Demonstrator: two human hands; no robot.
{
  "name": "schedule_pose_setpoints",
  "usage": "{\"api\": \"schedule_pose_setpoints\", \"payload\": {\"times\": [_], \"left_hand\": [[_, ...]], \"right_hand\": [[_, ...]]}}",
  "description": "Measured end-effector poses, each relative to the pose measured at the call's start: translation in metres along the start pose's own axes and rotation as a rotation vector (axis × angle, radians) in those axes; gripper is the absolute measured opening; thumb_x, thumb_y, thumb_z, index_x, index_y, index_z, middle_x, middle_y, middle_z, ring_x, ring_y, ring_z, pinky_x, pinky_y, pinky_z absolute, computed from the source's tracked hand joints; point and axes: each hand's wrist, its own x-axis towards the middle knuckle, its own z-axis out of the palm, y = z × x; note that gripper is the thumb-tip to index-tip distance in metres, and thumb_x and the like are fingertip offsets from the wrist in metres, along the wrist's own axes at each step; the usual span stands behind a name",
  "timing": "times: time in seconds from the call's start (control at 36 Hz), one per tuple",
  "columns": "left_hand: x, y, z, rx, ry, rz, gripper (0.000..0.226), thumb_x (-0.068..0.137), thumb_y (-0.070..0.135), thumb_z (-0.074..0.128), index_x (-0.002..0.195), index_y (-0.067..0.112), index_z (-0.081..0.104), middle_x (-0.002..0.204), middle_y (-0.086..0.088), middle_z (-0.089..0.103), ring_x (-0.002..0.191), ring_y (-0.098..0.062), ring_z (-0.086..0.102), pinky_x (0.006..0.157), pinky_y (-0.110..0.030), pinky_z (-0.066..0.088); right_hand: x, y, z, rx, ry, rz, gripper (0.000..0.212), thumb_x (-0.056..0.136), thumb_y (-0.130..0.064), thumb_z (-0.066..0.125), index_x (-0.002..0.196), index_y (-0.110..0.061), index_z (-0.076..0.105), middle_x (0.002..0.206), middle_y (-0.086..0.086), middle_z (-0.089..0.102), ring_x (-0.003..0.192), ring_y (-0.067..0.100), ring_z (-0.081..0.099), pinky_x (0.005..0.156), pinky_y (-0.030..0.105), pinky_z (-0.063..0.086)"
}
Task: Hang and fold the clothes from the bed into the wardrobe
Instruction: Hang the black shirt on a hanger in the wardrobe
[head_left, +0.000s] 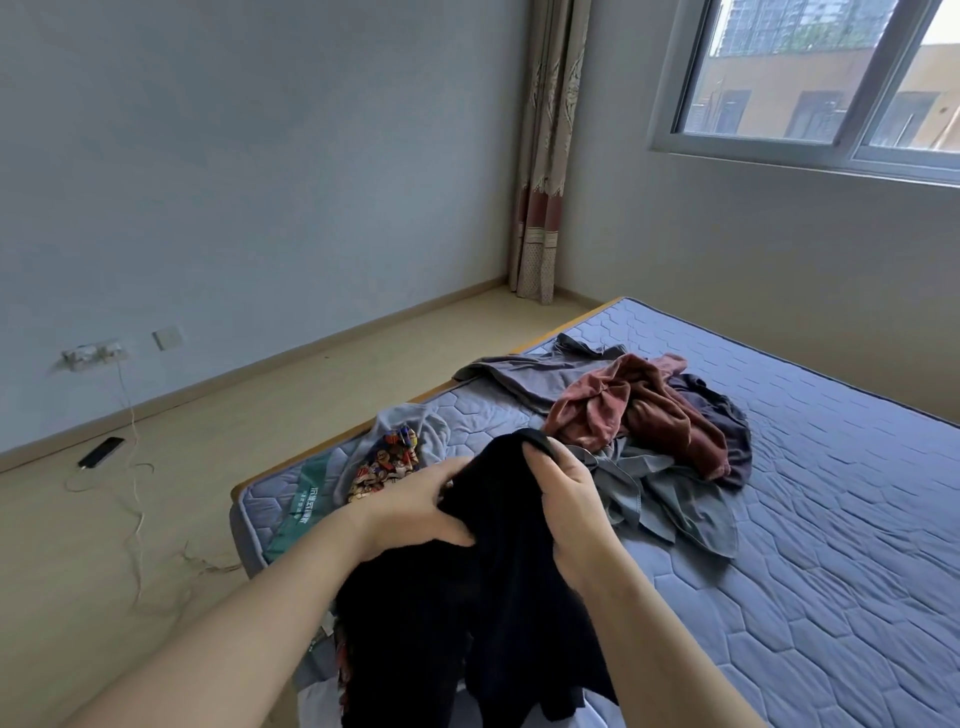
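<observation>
You stand at the near left corner of a bare quilted mattress (779, 519) in a pale-walled room. Your left hand (415, 512) and right hand (563, 499) both clutch a black garment (467, 613), fingers curled into its upper edge; its long axis hangs straight down between your forearms, equally near both hands. Beyond your hands, on the mattress, lie a patterned piece (387, 462), a grey-blue garment (670, 509) and a rust-red one (639, 410). No wardrobe shows; a window (810, 78) sits far right.
</observation>
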Motion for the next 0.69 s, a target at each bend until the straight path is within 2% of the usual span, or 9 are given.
{"api": "schedule_pose_setpoints", "payload": {"times": [0.08,0.17,0.22,0.28,0.36,0.42,0.53,0.61,0.69], "left_hand": [[0.004,-0.005,0.003,0.076,0.063,0.01,0.022,0.083,0.017,0.068,0.104,0.021,0.061,0.102,0.0,0.067,0.097,-0.01,0.064,0.088,-0.028,0.051],[0.007,-0.007,0.004,0.056,0.191,0.023,0.012,0.086,0.022,0.064,0.094,0.013,0.062,0.093,-0.007,0.067,0.088,-0.016,0.064,0.085,-0.038,0.05],[0.007,-0.004,0.004,-0.007,0.24,0.024,0.026,0.082,0.028,0.062,0.094,0.005,0.06,0.09,-0.014,0.065,0.084,-0.022,0.061,0.082,-0.042,0.048],[0.006,0.001,0.004,-0.06,0.276,0.003,0.043,0.073,0.037,0.059,0.094,-0.001,0.057,0.084,-0.013,0.06,0.08,-0.023,0.057,0.076,-0.04,0.044],[0.005,0.004,0.004,-0.115,0.303,0.004,0.055,0.068,0.042,0.06,0.094,-0.006,0.053,0.08,-0.008,0.054,0.077,-0.018,0.051,0.073,-0.036,0.038],[0.004,0.004,0.003,-0.154,0.339,-0.007,0.051,0.072,0.039,0.062,0.096,-0.005,0.056,0.084,-0.013,0.058,0.079,-0.021,0.055,0.076,-0.04,0.042],[0.004,0.003,0.001,-0.212,0.457,-0.066,0.023,0.088,0.015,0.058,0.102,-0.002,0.06,0.104,-0.024,0.064,0.097,-0.035,0.062,0.089,-0.047,0.047],[0.004,0.002,0.001,-0.243,0.474,-0.088,0.021,0.088,0.013,0.056,0.101,-0.002,0.059,0.1,-0.021,0.066,0.091,-0.029,0.062,0.088,-0.045,0.047],[0.003,0.002,0.0,-0.231,0.46,-0.1,0.018,0.088,0.014,0.056,0.1,0.002,0.061,0.098,-0.016,0.067,0.092,-0.028,0.063,0.084,-0.041,0.047]], "right_hand": [[-0.001,0.002,-0.003,-0.011,0.022,-0.005,0.032,0.094,-0.014,0.051,0.074,-0.027,0.072,0.08,0.0,0.069,0.082,0.016,0.062,0.075,0.032,0.05],[-0.001,0.002,-0.007,-0.023,0.038,-0.004,0.026,0.093,-0.013,0.054,0.074,-0.024,0.069,0.076,-0.001,0.067,0.076,0.013,0.061,0.068,0.026,0.05],[0.0,0.001,-0.009,-0.028,0.034,0.004,0.015,0.091,-0.012,0.057,0.083,-0.02,0.067,0.074,-0.002,0.068,0.072,0.011,0.064,0.064,0.022,0.051],[0.0,0.0,-0.012,-0.017,0.019,0.021,0.007,0.09,-0.012,0.06,0.09,-0.018,0.064,0.072,-0.004,0.07,0.068,0.008,0.066,0.059,0.02,0.052],[0.0,-0.002,-0.014,-0.035,0.003,0.032,0.015,0.085,-0.012,0.066,0.095,-0.023,0.062,0.075,-0.006,0.071,0.067,0.007,0.068,0.056,0.018,0.051],[-0.001,-0.001,-0.013,-0.073,0.004,0.04,0.024,0.081,-0.012,0.07,0.096,-0.028,0.061,0.085,-0.005,0.071,0.073,0.008,0.07,0.059,0.019,0.052],[-0.004,0.005,-0.013,-0.171,-0.023,0.076,0.038,0.074,-0.014,0.077,0.098,-0.036,0.057,0.095,-0.006,0.068,0.079,0.006,0.069,0.062,0.017,0.053],[-0.006,0.009,-0.014,-0.225,-0.047,0.124,0.042,0.071,-0.017,0.079,0.098,-0.038,0.054,0.099,-0.007,0.067,0.086,0.007,0.068,0.067,0.019,0.054],[-0.005,0.011,-0.015,-0.233,-0.058,0.165,0.046,0.07,-0.016,0.079,0.103,-0.036,0.053,0.103,-0.002,0.067,0.093,0.015,0.067,0.077,0.03,0.057]]}}
